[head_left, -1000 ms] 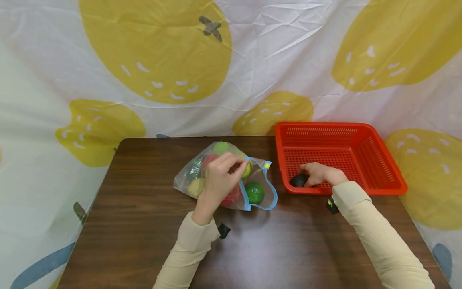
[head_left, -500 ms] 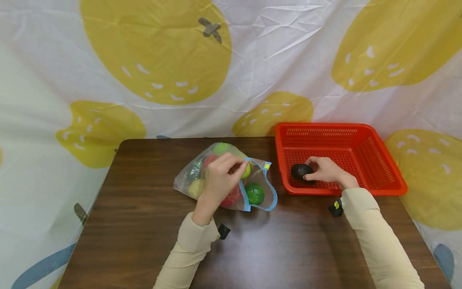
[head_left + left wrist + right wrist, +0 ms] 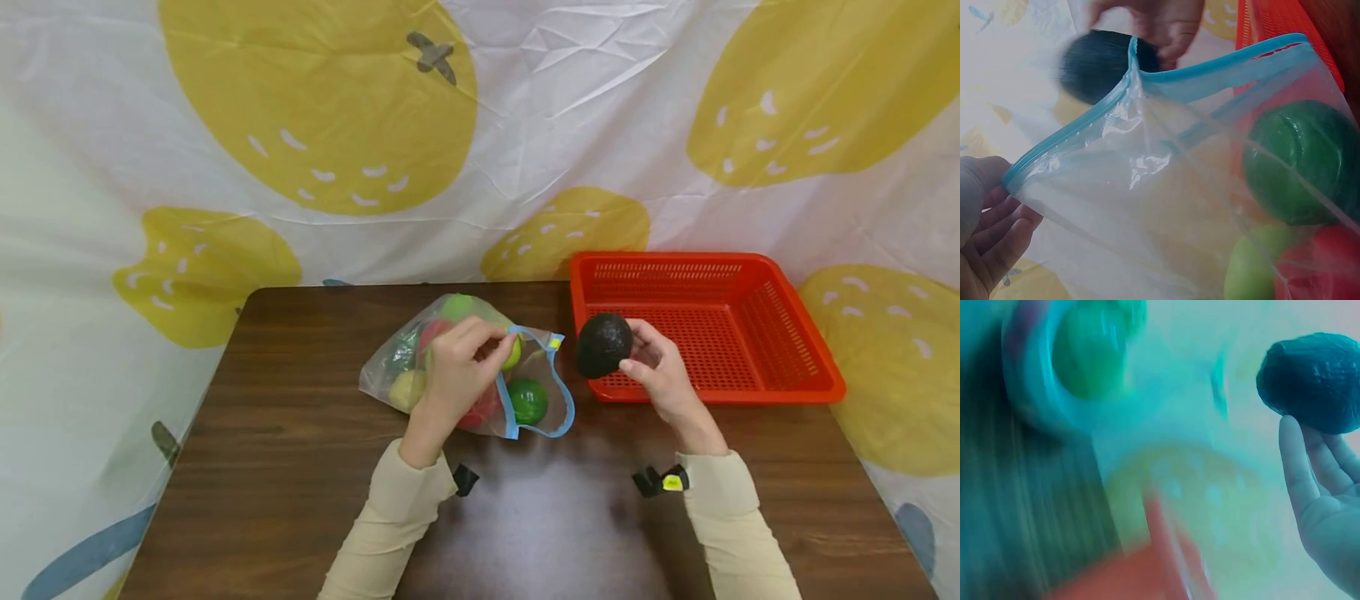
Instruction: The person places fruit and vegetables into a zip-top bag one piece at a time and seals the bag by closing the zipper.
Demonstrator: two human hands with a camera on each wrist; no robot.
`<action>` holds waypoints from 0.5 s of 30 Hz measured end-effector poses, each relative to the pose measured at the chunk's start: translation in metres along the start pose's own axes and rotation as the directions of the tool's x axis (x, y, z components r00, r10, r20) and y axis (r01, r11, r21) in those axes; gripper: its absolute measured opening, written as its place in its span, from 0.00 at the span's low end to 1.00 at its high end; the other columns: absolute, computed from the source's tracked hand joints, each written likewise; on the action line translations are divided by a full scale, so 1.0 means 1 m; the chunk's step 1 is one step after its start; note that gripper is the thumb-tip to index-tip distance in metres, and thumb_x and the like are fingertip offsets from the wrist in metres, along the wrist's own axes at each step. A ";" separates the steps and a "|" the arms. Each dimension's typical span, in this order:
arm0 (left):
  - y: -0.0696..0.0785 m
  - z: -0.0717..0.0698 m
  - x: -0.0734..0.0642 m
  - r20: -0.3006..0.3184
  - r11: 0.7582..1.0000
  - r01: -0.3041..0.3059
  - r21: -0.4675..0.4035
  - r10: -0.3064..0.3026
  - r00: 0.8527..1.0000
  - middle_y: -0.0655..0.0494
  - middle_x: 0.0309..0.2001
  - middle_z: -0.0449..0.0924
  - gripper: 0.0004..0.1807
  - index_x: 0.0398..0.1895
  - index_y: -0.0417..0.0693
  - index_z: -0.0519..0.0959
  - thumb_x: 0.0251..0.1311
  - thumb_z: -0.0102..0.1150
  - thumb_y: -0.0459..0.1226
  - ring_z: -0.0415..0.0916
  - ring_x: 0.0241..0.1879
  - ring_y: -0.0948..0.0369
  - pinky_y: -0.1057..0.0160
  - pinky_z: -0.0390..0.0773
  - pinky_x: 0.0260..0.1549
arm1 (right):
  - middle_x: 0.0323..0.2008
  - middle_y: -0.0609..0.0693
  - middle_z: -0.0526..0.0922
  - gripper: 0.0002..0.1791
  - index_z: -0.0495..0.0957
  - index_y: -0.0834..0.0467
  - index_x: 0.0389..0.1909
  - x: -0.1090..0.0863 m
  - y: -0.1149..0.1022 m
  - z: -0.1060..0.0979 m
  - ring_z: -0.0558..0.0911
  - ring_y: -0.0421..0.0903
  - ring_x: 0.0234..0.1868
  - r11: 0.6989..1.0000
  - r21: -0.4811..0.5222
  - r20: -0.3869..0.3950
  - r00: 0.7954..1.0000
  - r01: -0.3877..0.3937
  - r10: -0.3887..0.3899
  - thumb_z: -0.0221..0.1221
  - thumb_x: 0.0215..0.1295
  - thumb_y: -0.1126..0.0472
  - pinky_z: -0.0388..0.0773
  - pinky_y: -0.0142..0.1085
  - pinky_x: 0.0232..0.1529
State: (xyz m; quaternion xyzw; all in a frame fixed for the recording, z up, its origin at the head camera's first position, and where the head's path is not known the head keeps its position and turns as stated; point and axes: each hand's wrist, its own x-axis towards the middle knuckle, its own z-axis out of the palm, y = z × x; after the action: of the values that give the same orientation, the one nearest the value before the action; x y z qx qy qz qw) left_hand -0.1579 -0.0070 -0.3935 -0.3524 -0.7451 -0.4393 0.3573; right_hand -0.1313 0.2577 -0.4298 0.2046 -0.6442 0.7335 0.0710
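My right hand (image 3: 663, 375) holds a dark avocado (image 3: 603, 345) by its fingertips, over the near left rim of the red basket. In the right wrist view the avocado (image 3: 1313, 381) rests against the thumb and fingers. With thumb and fingers my left hand (image 3: 459, 375) pinches the blue-edged mouth of a clear zip bag (image 3: 517, 408), which lies on its side with the mouth toward the basket. Inside the bag are a dark green ball-shaped fruit (image 3: 1300, 162), a light green one (image 3: 1257, 262), a red one (image 3: 1319, 265) and a pale yellow one (image 3: 407, 390).
The red plastic basket (image 3: 802, 396) stands at the back right of the brown wooden table (image 3: 300, 467). A white cloth (image 3: 525, 125) printed with yellow fruit hangs behind and beside the table.
The right hand has lifted the avocado off the basket's floor and carried it up and left to the rim. The left hand and the bag have stayed in place.
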 end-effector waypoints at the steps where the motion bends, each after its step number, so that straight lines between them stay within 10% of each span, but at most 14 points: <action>1: 0.000 0.000 0.000 0.000 1.000 0.000 0.001 0.000 1.000 0.52 0.20 0.75 0.05 0.21 0.39 0.80 0.47 0.67 0.27 0.70 0.18 0.62 0.70 0.72 0.18 | 0.39 0.46 0.82 0.20 0.76 0.56 0.48 -0.002 0.000 0.011 0.78 0.39 0.39 0.999 0.019 0.012 1.000 0.028 -0.028 0.56 0.52 0.71 0.76 0.29 0.38; 6: 0.001 -0.001 0.001 0.005 1.000 -0.002 0.005 0.002 1.000 0.52 0.20 0.75 0.05 0.21 0.39 0.80 0.46 0.68 0.27 0.71 0.17 0.61 0.69 0.73 0.18 | 0.38 0.50 0.80 0.23 0.73 0.68 0.48 -0.010 -0.002 0.066 0.78 0.39 0.39 0.982 -0.177 0.006 0.997 0.071 -0.071 0.60 0.47 0.77 0.80 0.33 0.34; 10: 0.002 -0.002 0.002 0.014 1.000 -0.001 -0.003 0.001 1.000 0.52 0.20 0.75 0.04 0.22 0.38 0.80 0.47 0.67 0.26 0.70 0.17 0.61 0.68 0.73 0.17 | 0.36 0.60 0.80 0.24 0.72 0.73 0.47 -0.010 -0.009 0.101 0.81 0.50 0.37 0.897 -0.442 -0.030 0.999 0.022 -0.039 0.65 0.45 0.76 0.82 0.45 0.32; 15: 0.001 -0.003 0.001 0.014 1.000 -0.003 -0.002 0.003 1.000 0.51 0.20 0.75 0.04 0.22 0.38 0.80 0.47 0.67 0.26 0.70 0.17 0.62 0.69 0.72 0.17 | 0.40 0.64 0.80 0.24 0.72 0.71 0.49 -0.006 0.008 0.115 0.81 0.58 0.40 0.866 -0.500 -0.032 0.999 -0.012 -0.005 0.66 0.48 0.73 0.82 0.47 0.32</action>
State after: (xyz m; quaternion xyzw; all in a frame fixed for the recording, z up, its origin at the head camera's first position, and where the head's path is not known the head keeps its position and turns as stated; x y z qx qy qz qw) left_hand -0.1566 -0.0096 -0.3913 -0.3570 -0.7466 -0.4368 0.3526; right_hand -0.1049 0.1450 -0.4291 0.1662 -0.8113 0.5451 0.1309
